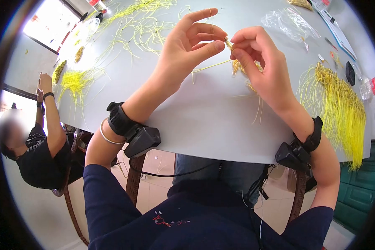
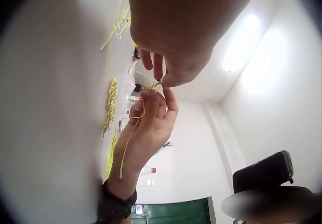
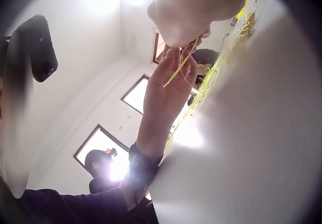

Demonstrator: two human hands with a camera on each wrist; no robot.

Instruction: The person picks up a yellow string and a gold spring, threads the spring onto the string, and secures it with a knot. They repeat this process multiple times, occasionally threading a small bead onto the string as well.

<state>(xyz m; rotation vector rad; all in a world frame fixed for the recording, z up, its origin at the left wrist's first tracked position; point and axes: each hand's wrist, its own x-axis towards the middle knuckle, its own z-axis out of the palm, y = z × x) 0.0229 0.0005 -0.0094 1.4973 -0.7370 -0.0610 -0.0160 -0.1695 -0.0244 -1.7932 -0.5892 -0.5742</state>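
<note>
Between the two hands, above the table, is a small ribbed gold-and-dark braided piece (image 1: 228,44). The left hand (image 1: 183,52) pinches its upper end with thumb and fingertips, another finger raised. The right hand (image 1: 264,62) pinches the lower end between thumb and curled fingers. In the left wrist view the braided piece (image 2: 152,85) spans the fingertips of both hands, and a thin yellow cord (image 2: 132,142) hangs by the right hand. The right wrist view shows a loose yellow cord (image 3: 177,72) in front of the left hand (image 3: 163,101); the braided piece is hidden there.
Several finished-looking gold braids lie behind the right hand. A large bundle of yellow cords (image 1: 341,108) covers the table's right side. Loose cords (image 1: 139,35), a yellow heap (image 1: 76,83) and a plastic bag (image 1: 289,25) lie farther off. Another person (image 1: 41,154) sits at the left.
</note>
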